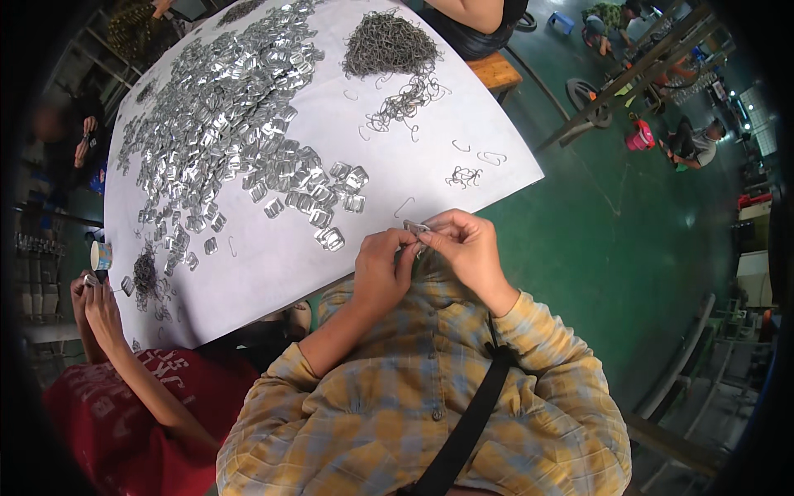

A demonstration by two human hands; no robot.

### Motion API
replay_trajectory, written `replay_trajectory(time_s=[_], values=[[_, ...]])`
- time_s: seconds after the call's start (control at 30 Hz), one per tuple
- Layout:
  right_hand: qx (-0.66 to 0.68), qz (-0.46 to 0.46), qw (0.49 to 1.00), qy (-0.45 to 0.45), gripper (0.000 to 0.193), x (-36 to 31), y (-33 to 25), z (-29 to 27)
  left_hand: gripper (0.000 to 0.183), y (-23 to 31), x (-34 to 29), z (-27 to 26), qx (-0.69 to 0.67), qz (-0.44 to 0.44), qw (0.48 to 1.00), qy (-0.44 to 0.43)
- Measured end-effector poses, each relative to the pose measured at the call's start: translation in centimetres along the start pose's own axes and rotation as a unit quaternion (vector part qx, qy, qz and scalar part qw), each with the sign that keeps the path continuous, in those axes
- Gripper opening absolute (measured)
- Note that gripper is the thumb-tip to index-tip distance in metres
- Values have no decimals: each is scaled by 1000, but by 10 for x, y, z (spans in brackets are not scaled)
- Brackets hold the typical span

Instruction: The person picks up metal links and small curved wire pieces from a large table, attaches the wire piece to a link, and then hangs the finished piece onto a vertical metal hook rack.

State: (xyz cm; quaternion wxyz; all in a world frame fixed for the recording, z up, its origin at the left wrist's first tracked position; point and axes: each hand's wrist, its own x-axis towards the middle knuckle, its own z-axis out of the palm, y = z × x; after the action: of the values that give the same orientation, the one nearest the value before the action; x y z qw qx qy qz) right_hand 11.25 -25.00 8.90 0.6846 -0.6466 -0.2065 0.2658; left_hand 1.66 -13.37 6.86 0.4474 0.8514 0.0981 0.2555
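Just off the near edge of the white-covered table (277, 269), my left hand (382, 264) and my right hand (470, 250) meet in front of my chest. Both are closed, pinching a small silvery metal buckle (417, 226) between thumbs and fingers. My fingers cover most of it, so I cannot tell whether a wire hook is on it. A single bent wire hook (404, 207) lies on the table just beyond my hands. Farther right is a small cluster of hooks (464, 176). A broad heap of shiny metal buckles (227, 112) spreads over the table's left and middle.
At the far side sits a dark pile of wire hooks (389, 48), with loose hooks (409, 101) before it. On my left, a co-worker's hands (101, 306) work near a paper cup (101, 255) and a smaller hook pile (145, 277). Another person sits on a wooden bench (496, 73).
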Motion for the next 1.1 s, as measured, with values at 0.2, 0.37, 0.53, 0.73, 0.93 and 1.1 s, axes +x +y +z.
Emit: replay_trajectory(time_s=[0.2, 0.37, 0.53, 0.73, 0.93, 1.1], values=[[-74, -83, 994, 22, 9, -8, 5, -4, 6, -17, 20, -24, 5, -22, 995, -96], [-94, -68, 992, 51, 12, -16, 2, -9, 11, -84, 111, -46, 262, 89, 961, -27], [-119, -81, 988, 60, 16, -24, 4, -9, 9, -136, 169, -39, 470, 265, 830, -142], [-66, -81, 993, 48, 24, -27, 13, -9, 6, -128, 183, -37, 535, 310, 758, -207], [-58, -92, 993, 53, 26, -27, 17, -10, 7, -101, 157, -43, 291, 28, 953, -81], [-60, -80, 994, 46, 26, -22, 23, -11, 11, -110, 91, -13, 50, -83, 995, 6]])
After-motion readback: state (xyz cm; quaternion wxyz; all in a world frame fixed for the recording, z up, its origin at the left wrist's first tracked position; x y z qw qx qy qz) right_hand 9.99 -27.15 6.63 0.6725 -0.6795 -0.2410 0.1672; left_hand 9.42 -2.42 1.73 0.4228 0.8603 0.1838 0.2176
